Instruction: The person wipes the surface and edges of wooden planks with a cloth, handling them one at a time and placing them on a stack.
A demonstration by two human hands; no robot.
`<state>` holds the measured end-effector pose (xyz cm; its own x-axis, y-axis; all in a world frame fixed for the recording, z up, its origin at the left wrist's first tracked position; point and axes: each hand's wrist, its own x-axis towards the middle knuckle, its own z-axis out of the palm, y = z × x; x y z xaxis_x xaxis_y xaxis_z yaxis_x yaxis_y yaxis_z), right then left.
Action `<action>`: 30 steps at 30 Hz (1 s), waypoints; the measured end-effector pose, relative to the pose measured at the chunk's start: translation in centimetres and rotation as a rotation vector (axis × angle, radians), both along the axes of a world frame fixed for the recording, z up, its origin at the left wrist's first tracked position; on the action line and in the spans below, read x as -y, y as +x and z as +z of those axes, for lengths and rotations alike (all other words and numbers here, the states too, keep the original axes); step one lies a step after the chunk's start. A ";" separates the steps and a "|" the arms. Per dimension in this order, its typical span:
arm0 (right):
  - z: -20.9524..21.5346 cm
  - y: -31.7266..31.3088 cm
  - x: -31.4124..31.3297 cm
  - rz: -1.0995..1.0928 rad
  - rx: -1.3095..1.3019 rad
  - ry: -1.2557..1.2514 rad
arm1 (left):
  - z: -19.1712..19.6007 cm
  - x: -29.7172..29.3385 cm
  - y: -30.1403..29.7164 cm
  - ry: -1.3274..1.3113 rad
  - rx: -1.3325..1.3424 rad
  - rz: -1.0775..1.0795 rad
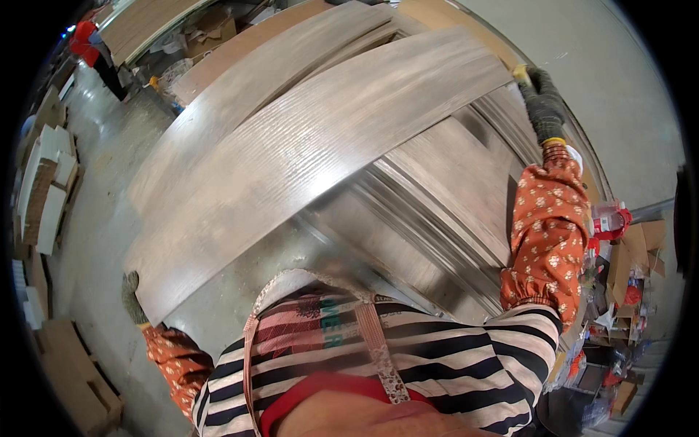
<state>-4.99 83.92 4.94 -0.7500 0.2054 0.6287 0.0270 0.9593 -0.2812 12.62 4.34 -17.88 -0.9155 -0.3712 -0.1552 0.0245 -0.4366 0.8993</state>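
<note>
A long grey wood-grain board (313, 156) slants across the view in front of me, from low on the left to high on the right. At its near left end, my left hand (132, 297), in a dark knit glove, is closed round the edge. My right hand (540, 105), gloved the same with yellow at fingertips and cuff, grips the far right end; the board hides part of its fingers. Behind it lies another similar board (277, 69), partly overlapped. Below the held board, more grey wood-grain panels (455, 156) lie stacked, their long edges running toward me.
Cardboard boxes, bottles (610, 220) and loose clutter sit at the right. White and brown panels (51, 182) are piled along the left, with a flat carton (76, 371) nearer. At the far left stands a person in a red top (86, 42).
</note>
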 end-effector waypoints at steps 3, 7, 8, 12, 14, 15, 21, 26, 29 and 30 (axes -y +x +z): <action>-1.0 -0.8 -2.4 0.159 -0.118 -0.204 | 0.7 0.9 0.4 -0.003 -0.010 -0.013; -1.6 -0.8 0.7 0.281 -0.054 -0.407 | 2.5 -0.2 0.6 -0.040 0.000 0.050; -1.5 -0.5 0.0 0.311 -0.053 -0.466 | 2.4 -0.6 -0.5 -0.036 -0.006 0.041; -2.3 0.4 4.4 0.219 0.144 -0.167 | 4.7 -4.0 -1.7 -0.293 -0.046 0.079; -1.0 3.4 11.7 0.252 0.233 -0.204 | 6.2 -6.1 -2.7 -0.808 -0.246 0.077; -1.8 3.7 15.3 0.319 0.303 -0.274 | 7.8 -7.4 -2.0 -1.058 -0.325 0.121; -1.4 9.3 30.9 1.201 0.233 -0.062 | 12.6 -15.5 -2.3 -0.695 -0.445 -0.015; -0.2 12.7 41.6 1.540 0.226 0.076 | 14.3 -17.7 -2.8 -0.312 -0.215 -0.023; -0.8 13.2 43.4 1.708 0.246 -0.265 | 12.4 -18.3 -5.4 -0.214 -0.057 -0.128; -1.3 13.1 43.6 1.748 0.178 -0.380 | 9.6 -17.6 -7.2 -0.296 -0.079 -0.208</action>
